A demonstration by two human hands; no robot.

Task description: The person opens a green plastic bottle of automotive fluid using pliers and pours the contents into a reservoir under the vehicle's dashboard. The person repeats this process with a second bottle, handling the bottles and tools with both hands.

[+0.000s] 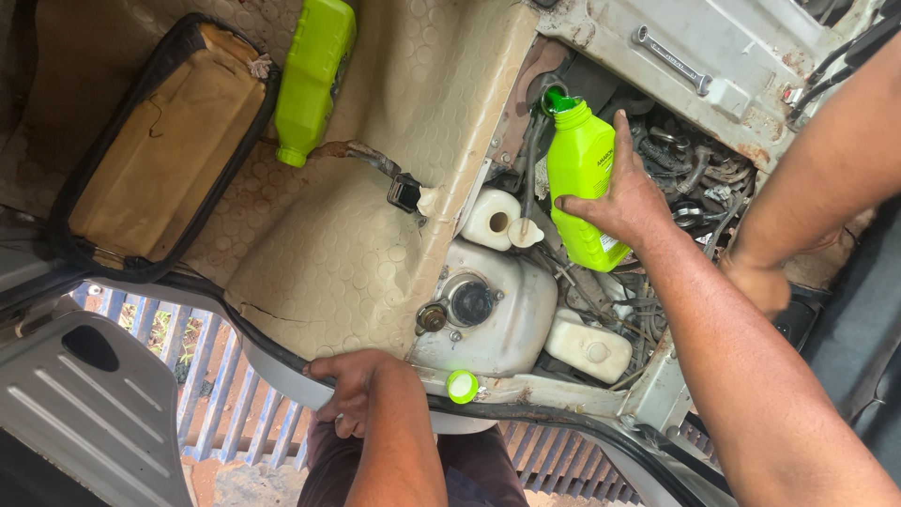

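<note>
Right hand: its grip is closed round the side of a lime-green bottle, fingers spread over the bottle's face, thumb side hidden behind it.
Lime-green bottle: tipped neck-first, its green neck pointing into a dark filler opening among the hoses at the top of the engine bay; its base points back toward the person.
Left hand: fingers curled over the black rubber edge of the vehicle's door sill, the grip resting there with nothing loose in it.
Bottle cap: a round green cap with a white inside, lying open side up on the sill ledge, just to the right of the left hand and well apart from the bottle.
Second green bottle: lies on the beige dotted floor mat, beside a worn tan seat cushion.
White tanks: a small round reservoir and a larger stained one with a dark cap sit between the mat and the tipped bottle.
Another arm: reaches in from the upper right, its hand low beside the engine bay; whether it holds anything I cannot tell.
</note>
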